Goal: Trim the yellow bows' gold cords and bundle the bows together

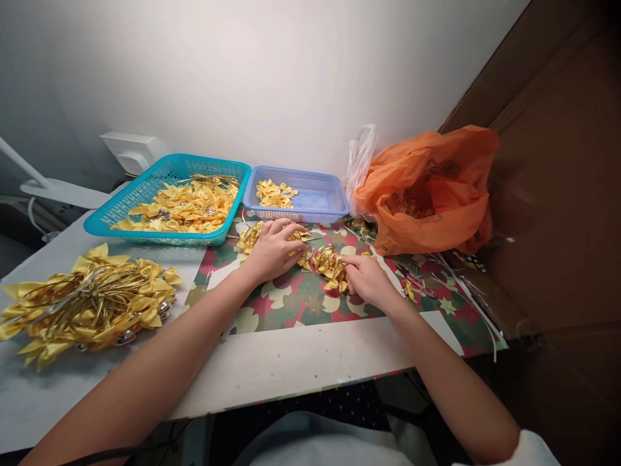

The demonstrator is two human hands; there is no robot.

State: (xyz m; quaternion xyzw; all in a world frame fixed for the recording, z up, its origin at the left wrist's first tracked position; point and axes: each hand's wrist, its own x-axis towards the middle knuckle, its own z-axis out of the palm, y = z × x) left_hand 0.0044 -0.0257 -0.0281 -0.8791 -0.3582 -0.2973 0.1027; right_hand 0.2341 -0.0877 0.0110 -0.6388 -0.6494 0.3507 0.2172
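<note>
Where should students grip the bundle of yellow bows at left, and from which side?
Probably by its gathered gold stems, from above: they lie exposed across the top, held by a pale band, while the bows flare out around them.

You face 1 pale wall (272, 77), brightest near its middle, behind your worktop (291, 356). A brown panel (557, 207) stands at your right.
</note>
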